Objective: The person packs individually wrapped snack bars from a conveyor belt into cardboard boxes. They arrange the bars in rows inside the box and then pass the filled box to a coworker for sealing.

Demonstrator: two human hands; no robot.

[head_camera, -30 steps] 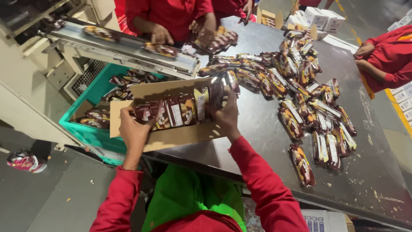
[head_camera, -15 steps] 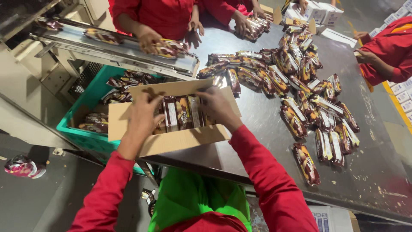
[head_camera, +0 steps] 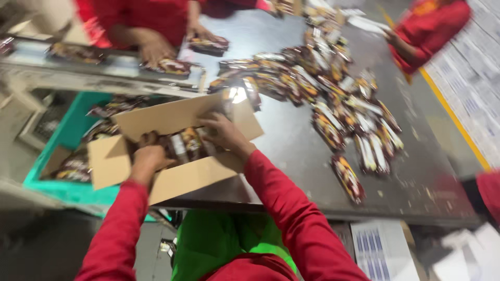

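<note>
Both hands now reach inside the open cardboard box (head_camera: 177,151), where half a second ago they rested on top. The left hand (head_camera: 148,158) is curled over the dark snack packets (head_camera: 187,143); the right hand (head_camera: 221,132), fingers spread, presses the row flat. The box overhangs the near surface (head_camera: 291,140) edge, beside a teal crate (head_camera: 73,135). Loose packets (head_camera: 338,109) lie beyond the right hand.

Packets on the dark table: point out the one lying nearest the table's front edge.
The lone packet at the lower right of the spread on the table. It lies apart, closer to the front edge than the others clustered farther back.
</note>
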